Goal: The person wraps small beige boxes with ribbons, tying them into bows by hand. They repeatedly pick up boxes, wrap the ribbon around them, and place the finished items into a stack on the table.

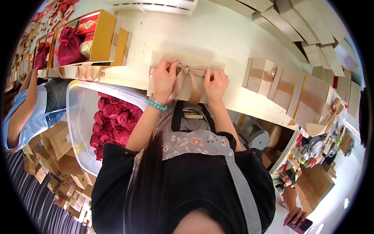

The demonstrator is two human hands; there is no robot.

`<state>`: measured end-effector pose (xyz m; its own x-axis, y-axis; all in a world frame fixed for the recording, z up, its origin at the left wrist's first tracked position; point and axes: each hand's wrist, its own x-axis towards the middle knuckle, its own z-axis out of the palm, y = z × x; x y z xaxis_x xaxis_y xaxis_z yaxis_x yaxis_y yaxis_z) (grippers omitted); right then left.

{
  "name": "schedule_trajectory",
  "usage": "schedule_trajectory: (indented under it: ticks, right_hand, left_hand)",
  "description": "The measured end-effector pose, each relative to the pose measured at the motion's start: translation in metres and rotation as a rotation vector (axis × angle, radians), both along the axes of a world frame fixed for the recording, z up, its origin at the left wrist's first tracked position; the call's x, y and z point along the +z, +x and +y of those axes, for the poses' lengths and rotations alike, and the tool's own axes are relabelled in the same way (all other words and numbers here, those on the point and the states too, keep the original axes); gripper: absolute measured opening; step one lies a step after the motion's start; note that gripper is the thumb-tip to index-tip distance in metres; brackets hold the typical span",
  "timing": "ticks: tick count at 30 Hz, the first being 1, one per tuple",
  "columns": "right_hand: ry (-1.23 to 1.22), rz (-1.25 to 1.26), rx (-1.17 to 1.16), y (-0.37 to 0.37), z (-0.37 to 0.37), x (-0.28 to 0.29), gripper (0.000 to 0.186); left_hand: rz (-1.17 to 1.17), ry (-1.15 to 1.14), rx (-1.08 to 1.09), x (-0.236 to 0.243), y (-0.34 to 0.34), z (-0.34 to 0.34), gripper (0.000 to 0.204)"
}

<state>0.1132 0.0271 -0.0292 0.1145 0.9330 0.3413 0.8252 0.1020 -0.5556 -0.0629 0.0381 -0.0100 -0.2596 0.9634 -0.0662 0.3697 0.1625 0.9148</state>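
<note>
A flat cream box (210, 88) lies at the near edge of the worktable in front of me, with a beige satin ribbon (187, 71) knotted across its top and loose tails hanging down. My left hand (163, 80), with a turquoise bead bracelet at the wrist, pinches the ribbon just left of the knot. To the right of the knot, my right hand (216, 84) has bent fingers closed on the ribbon. The ends inside both pinches are partly hidden by fingers.
Open gift boxes (97, 46) with red pouches stand upper left, above a plastic tub (82, 128) of red pouches. Ribboned boxes (285, 91) line the right. A co-worker (29, 109) stands left; another person's hand (294, 212) holds a phone lower right.
</note>
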Motion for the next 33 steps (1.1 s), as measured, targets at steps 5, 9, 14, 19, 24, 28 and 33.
schedule_trajectory:
  ticks: [5,9,14,19,24,28,33]
  right_hand:
    - [-0.015,0.139,-0.060,0.005,-0.003,0.001,0.008]
    - [-0.193,0.472,-0.098,0.006,-0.005,0.012,0.012]
    - [-0.372,0.801,-0.214,0.008,-0.002,0.016,0.015]
    - [-0.255,0.886,-0.310,0.001,-0.003,0.012,0.014]
    - [-0.316,0.423,-0.208,0.011,-0.013,0.016,0.019]
    - [-0.172,0.267,-0.176,0.009,-0.015,0.012,0.020]
    - [-0.126,0.124,-0.135,0.005,-0.021,0.015,0.016]
  left_hand:
    - [0.582,0.099,-0.016,0.005,-0.012,-0.004,0.016]
    - [0.203,-0.088,-0.072,0.010,-0.017,0.000,0.015]
    - [-0.506,-0.253,0.081,0.001,-0.025,0.007,0.020]
    - [-0.670,-0.187,0.207,-0.004,-0.027,0.006,0.023]
    - [-0.062,-0.107,0.060,-0.003,-0.027,-0.001,0.015]
    - [0.136,-0.123,0.058,0.008,-0.022,-0.006,0.016]
    - [0.013,-0.040,0.207,-0.009,-0.021,-0.016,0.023]
